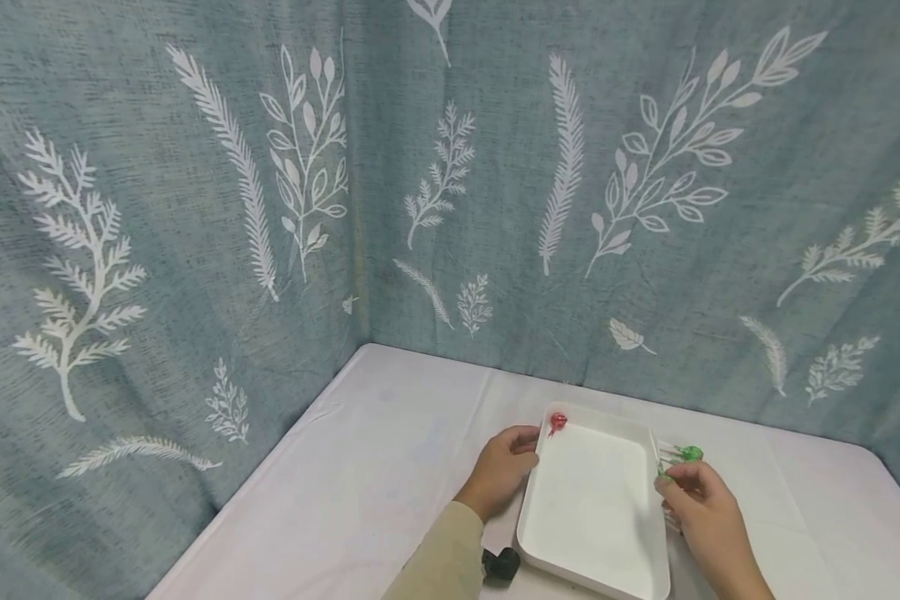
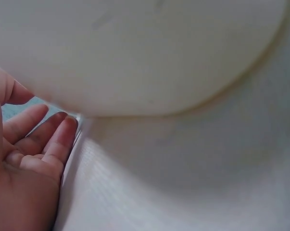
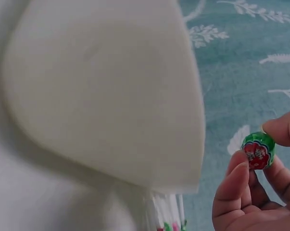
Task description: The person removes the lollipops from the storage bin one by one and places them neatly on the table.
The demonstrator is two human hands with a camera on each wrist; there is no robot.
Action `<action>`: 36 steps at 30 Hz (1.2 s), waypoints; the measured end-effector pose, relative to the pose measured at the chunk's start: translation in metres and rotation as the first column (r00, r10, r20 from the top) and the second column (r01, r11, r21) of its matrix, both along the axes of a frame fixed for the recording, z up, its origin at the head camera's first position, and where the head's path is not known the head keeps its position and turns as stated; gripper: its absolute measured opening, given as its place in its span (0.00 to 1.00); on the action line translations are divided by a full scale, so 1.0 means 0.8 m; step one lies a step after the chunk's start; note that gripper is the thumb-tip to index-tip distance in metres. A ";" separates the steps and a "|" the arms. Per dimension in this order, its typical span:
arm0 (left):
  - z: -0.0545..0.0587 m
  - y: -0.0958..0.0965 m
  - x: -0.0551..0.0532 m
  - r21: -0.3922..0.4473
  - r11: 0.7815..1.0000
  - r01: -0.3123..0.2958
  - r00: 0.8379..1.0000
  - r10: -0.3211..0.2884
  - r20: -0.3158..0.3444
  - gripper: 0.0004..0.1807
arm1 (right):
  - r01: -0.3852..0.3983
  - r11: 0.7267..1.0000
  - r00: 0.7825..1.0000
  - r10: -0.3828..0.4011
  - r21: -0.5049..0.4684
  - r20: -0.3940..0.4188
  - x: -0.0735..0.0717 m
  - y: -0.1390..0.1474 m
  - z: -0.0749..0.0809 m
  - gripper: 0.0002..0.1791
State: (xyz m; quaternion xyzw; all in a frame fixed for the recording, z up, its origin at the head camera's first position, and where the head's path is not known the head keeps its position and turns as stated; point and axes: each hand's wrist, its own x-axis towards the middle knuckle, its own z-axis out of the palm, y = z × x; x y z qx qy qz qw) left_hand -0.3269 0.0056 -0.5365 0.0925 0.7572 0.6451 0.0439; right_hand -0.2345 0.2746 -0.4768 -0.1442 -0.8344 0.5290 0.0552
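A white rectangular tray [image 1: 592, 492] lies between the hands, with a red-wrapped candy [image 1: 558, 421] in its far left corner. My left hand [image 1: 500, 468] rests against the tray's left side, thumb at the rim. Its other fingers [image 2: 60, 139] look relaxed beside the wall in the left wrist view. Above the tray's right rim, my right hand [image 1: 701, 504] pinches a lollipop [image 3: 258, 151] by its green and red wrapped head, thumb on one side and fingertips on the other. Its white stick points up and away in the head view.
Outside the tray's right wall lie more lollipops, one with a green head [image 1: 692, 452]; several white sticks [image 3: 164, 207] show in the right wrist view. A black object [image 1: 502, 565] sits by the tray's near left corner. Patterned curtains [image 1: 480, 208] enclose the white-covered table [image 1: 412, 417].
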 end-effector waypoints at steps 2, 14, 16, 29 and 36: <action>0.000 0.000 0.000 0.003 1.000 -0.004 1.000 0.004 0.000 0.26 | 0.005 1.000 1.000 -0.006 0.005 0.010 0.003 0.003 -0.002 0.22; -0.003 -0.002 -0.001 -0.011 1.000 -0.019 1.000 0.019 0.005 0.26 | -0.004 0.996 1.000 0.002 0.086 0.027 0.026 0.011 -0.028 0.21; -0.002 -0.003 -0.001 -0.017 1.000 -0.025 1.000 0.025 0.003 0.26 | -0.006 0.995 1.000 0.003 0.098 0.029 0.028 0.007 -0.032 0.21; -0.001 0.000 -0.001 -0.017 1.000 -0.024 1.000 0.024 0.002 0.26 | -0.019 0.990 0.999 0.015 0.140 0.028 0.034 0.003 -0.028 0.20; 0.001 0.003 0.000 -0.010 1.000 -0.018 1.000 0.018 -0.002 0.25 | -0.017 0.987 0.999 0.011 0.161 0.037 0.037 0.008 -0.029 0.20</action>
